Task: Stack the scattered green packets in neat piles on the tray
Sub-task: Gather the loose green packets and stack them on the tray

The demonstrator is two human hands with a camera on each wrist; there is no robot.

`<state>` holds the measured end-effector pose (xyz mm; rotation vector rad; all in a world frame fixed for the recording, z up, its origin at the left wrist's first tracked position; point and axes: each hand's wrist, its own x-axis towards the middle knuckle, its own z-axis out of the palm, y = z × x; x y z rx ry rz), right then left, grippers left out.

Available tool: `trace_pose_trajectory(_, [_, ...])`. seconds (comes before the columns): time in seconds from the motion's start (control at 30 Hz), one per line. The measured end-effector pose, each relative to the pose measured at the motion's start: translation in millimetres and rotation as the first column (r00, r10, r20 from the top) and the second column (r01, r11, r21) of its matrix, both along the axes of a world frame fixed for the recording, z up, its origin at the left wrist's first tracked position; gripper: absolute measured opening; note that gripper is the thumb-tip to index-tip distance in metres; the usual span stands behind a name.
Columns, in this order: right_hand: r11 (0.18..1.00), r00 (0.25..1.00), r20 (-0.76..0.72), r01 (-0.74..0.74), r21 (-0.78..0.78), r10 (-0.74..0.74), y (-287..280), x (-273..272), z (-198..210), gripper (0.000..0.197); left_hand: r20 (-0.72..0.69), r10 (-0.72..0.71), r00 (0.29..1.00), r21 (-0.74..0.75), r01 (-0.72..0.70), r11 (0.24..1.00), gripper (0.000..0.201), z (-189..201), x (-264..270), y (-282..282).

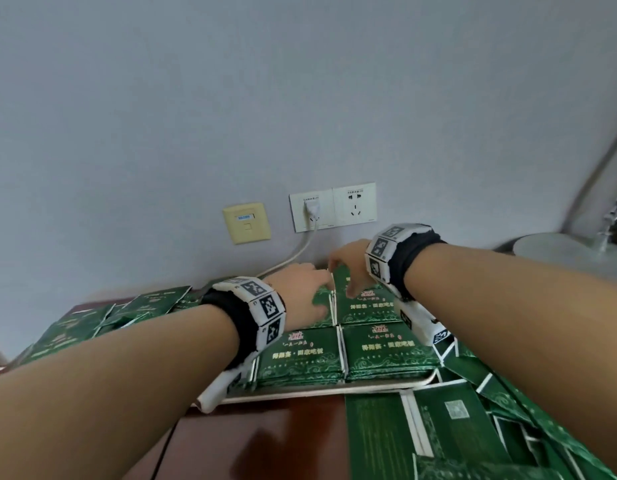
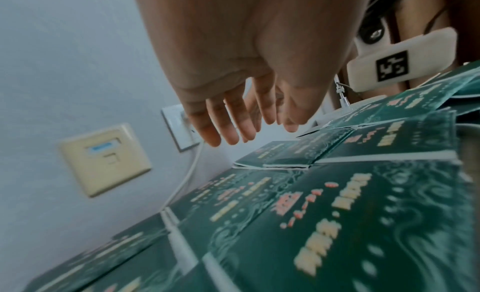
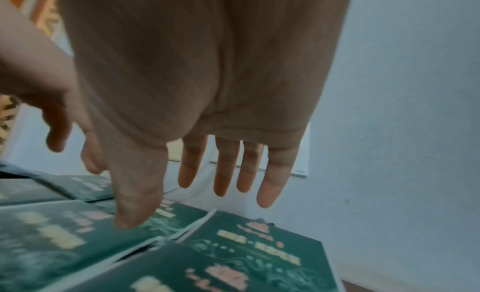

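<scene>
Fingers on my right hand are spread and hanging loose, holding nothing, just over the far right pile. Same story on my left hand: its fingers are straight-ish and a bit apart, hovering over the far left pile, and I can't tell if they're actually touching the top packet.

Progress-wise I'd say maybe halfway, hard to call. The tray already has four tidy stacks of green packets sitting side by side, two near, two far, edges lined up pretty well.

Still plenty left though. A messy heap of loose packets sprawls over the tabletop to the near right of the tray, overlapping every which way, and another scattered bunch lies off to the left.
</scene>
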<state>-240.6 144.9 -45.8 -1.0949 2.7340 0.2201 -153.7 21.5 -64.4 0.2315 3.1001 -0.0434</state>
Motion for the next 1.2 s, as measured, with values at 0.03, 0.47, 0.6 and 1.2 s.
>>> trace_pose_trajectory(0.03, [1.0,1.0,0.005,-0.017,0.003,0.017,-4.1,13.8,3.7,0.063,0.011,0.018,1.0,-0.015,-0.017,1.0,0.045,3.2,11.2,-6.8])
trace_pose_trajectory(0.47, [0.955,0.958,0.032,-0.283,-0.085,0.286,-79.3,210.0,-22.1,0.061,0.096,0.295,0.951,-0.164,-0.278,0.947,0.034,-24.6,218.0,-112.9])
trace_pose_trajectory(0.6, [0.935,0.934,0.048,-0.351,-0.048,0.353,-112.7,253.9,-33.3,0.056,0.161,0.36,0.919,-0.221,-0.322,0.921,0.043,-23.1,268.2,-143.4])
trace_pose_trajectory(1.2, [0.863,0.872,0.054,-0.49,0.121,0.487,-192.1,357.7,-76.6,0.094,0.293,0.576,0.763,-0.238,-0.525,0.817,0.107,-40.0,362.3,-207.1])
